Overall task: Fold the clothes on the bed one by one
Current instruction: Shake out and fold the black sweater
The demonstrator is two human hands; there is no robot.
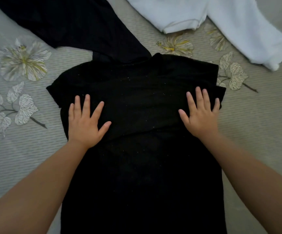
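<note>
Black top at frame centre on the bed, pressed by the flat, spread left hand and right hand, neither gripping: smoothing step under way; next apparently folding it lengthwise.

Black shirt: matt knit cloth, dotted with pale lint specks, soft folds where layers overlap. Beyond it, second black garment: matt, smooth-looking cloth, no sheen. Right of that, white sweatshirt: thick fleecy cloth, fuzzy surface, ribbed cuff. Beneath the black shirt, bedspread: grey-beige woven cloth, fine ribbed texture, printed pale flowers and leaves, matt.
</note>
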